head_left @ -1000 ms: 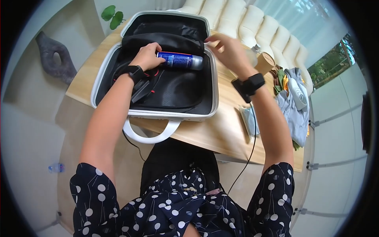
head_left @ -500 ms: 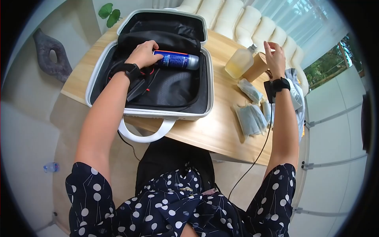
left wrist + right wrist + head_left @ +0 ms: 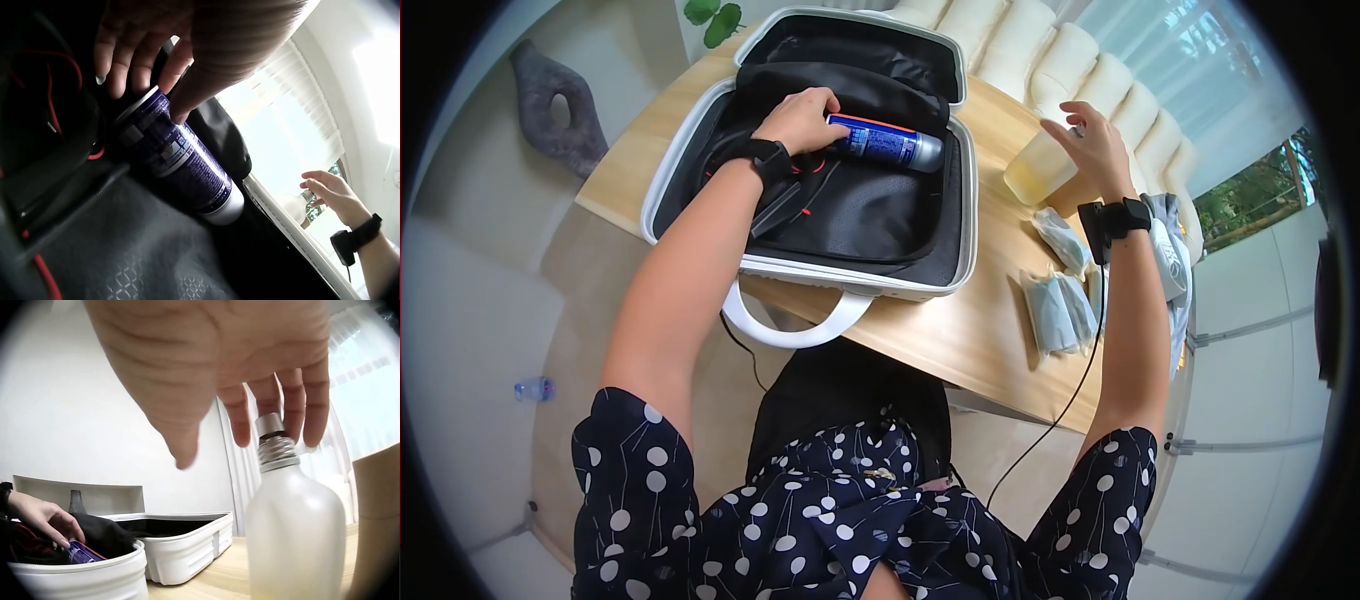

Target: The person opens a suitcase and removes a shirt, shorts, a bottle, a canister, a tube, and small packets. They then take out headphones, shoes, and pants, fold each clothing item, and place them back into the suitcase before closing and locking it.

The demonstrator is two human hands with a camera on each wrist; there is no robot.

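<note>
A blue aerosol-type can (image 3: 890, 145) with a silver end lies on its side in the open white suitcase (image 3: 968, 225). My left hand (image 3: 798, 122) holds its left end, the thumb on the can's side and the fingers around the base in the left wrist view. Outside the suitcase, my right hand (image 3: 1095, 150) is at the top of a frosted glass bottle (image 3: 294, 525) that contains pale yellow liquid. In the right wrist view its fingers hang spread behind the silver cap (image 3: 270, 424), the thumb well apart to the left.
Clear-wrapped pale blue packs (image 3: 1060, 312) lie on the wooden table (image 3: 960, 330) in front of the bottle. A brown cylinder (image 3: 378, 512) stands beside the bottle. Folded clothes and a white shoe (image 3: 1168, 262) are at the right edge. A black item with red trim (image 3: 785, 205) lies in the suitcase.
My right hand has moved from the suitcase's right rim out to the right, then come in over the bottle. The left hand stays at the can throughout.
</note>
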